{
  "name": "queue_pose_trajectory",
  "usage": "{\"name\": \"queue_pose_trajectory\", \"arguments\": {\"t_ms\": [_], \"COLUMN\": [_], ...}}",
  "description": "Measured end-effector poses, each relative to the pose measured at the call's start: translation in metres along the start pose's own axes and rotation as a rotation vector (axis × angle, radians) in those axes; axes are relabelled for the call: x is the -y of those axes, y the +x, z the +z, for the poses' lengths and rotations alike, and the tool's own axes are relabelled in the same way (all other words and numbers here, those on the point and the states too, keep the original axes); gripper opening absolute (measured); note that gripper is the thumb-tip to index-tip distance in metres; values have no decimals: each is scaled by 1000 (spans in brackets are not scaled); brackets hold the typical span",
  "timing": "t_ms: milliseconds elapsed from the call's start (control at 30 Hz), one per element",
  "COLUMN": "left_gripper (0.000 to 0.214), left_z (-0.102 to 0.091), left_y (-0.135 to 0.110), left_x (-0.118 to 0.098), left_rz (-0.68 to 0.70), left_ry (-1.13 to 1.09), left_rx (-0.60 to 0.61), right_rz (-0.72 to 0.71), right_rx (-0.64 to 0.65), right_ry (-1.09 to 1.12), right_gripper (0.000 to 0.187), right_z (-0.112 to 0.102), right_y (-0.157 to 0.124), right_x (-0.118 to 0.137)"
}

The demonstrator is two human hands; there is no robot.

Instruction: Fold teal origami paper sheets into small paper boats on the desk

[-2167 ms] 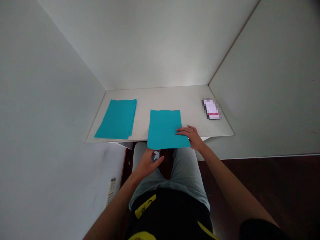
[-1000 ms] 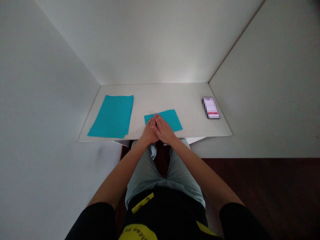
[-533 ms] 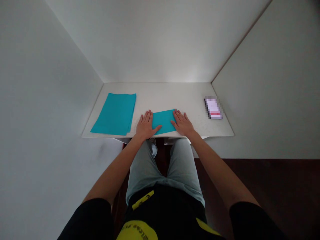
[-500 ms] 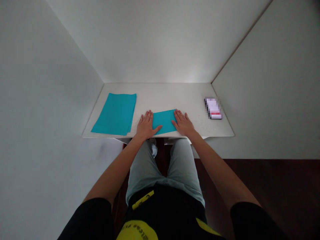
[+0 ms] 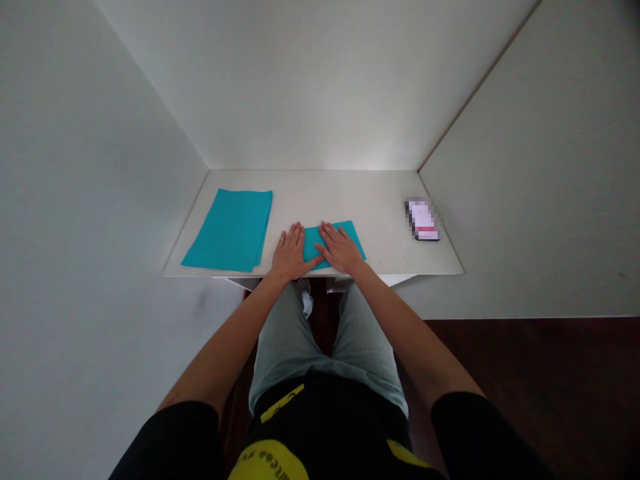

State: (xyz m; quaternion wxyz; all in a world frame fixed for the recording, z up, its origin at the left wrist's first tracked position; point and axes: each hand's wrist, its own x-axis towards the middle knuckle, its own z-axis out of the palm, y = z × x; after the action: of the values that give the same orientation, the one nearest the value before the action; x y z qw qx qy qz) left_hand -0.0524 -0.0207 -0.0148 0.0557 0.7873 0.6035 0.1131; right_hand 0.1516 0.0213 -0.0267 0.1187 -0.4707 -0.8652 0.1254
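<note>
A folded teal paper sheet (image 5: 311, 241) lies flat near the front edge of the white desk. My right hand (image 5: 340, 248) rests palm down on top of it, covering its middle and front. My left hand (image 5: 290, 253) lies flat against the paper's left side, with the thumb over its corner. Neither hand grips anything. To the left sits a neat stack of teal paper (image 5: 227, 230), which neither hand touches.
A phone (image 5: 423, 220), pixelated, lies at the right end of the white desk (image 5: 350, 193). White walls close in the desk at the back and both sides. My legs are below the front edge, above a dark wooden floor.
My right hand has slid left from the paper's right edge onto its top. My left hand and the teal stack have stayed in place.
</note>
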Motion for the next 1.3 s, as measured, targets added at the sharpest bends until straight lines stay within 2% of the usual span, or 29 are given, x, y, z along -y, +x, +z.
{"name": "queue_pose_trajectory", "arguments": {"t_ms": [167, 300, 400, 500, 600, 700, 933, 1033, 1133, 1300], "left_gripper": [107, 102, 85, 70, 67, 70, 74, 73, 72, 65], "left_z": [2, 5, 11, 20, 28, 29, 12, 5, 1, 2], "left_y": [0, 6, 17, 28, 32, 29, 18, 15, 9, -8], "left_x": [2, -4, -26, -53, -68, -61, -7, 5, 0, -29], "left_rz": [-6, -60, -70, 80, 106, 76, -11, -54, -77, 162], "left_ry": [-3, -3, -15, -69, -100, -95, -24, 5, 35, 38], "left_rx": [2, 5, -41, -15, 5, -16, -17, -8, -10, -29], "right_rz": [92, 102, 90, 79, 74, 90, 107, 117, 126, 154], "right_rx": [-10, -31, -54, -68, -58, -38, -36, -25, -26, -24], "right_ry": [-33, -54, -52, -41, -44, -63, -65, -79, -113, -180], "right_gripper": [78, 79, 78, 75, 72, 73, 74, 74, 73, 73], "right_z": [-9, -7, -4, -3, -4, -6, -5, -7, -9, -8], "right_y": [-13, -15, -15, -15, -15, -15, -14, -14, -14, -13], "right_x": [-37, -44, -44, -44, -45, -44, -42, -41, -39, -32]}}
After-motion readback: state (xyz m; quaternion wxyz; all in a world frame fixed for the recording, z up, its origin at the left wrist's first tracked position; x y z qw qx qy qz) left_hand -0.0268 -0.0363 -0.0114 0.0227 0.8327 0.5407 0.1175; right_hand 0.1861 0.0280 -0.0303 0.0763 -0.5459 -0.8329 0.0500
